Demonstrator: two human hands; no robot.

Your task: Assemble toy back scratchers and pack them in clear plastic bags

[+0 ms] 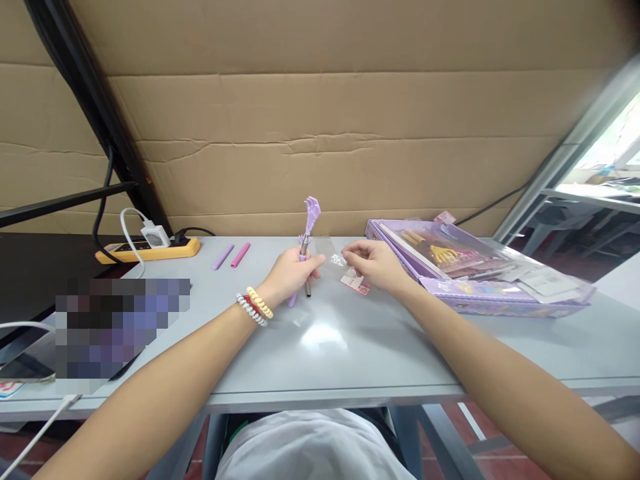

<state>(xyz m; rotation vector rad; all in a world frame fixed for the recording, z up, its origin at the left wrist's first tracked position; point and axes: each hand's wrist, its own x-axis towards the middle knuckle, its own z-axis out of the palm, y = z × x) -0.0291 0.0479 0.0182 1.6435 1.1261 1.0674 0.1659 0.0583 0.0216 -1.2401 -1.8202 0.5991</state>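
Note:
My left hand [295, 272], with coiled bands at the wrist, is closed around the metal shaft of a back scratcher with a purple hand-shaped head [313, 212]. Below my fingers show a purple handle piece [293, 300] and a dark metal rod end [308, 290]; whether they join the same scratcher I cannot tell. My right hand [374, 263] is closed in a pinch at the edge of a clear plastic wrapper [337, 260]; what lies between its fingertips is hidden. Just under that hand lies a pink and white card [356, 283].
A purple tube [223, 257] and a pink tube [241, 255] lie left of my hands. At right sits a purple box [500, 303] with packaged items, one a yellow hand-shaped head [444, 255]. A yellow power strip [170, 251] stands back left; a cardboard wall [320, 107] rises behind.

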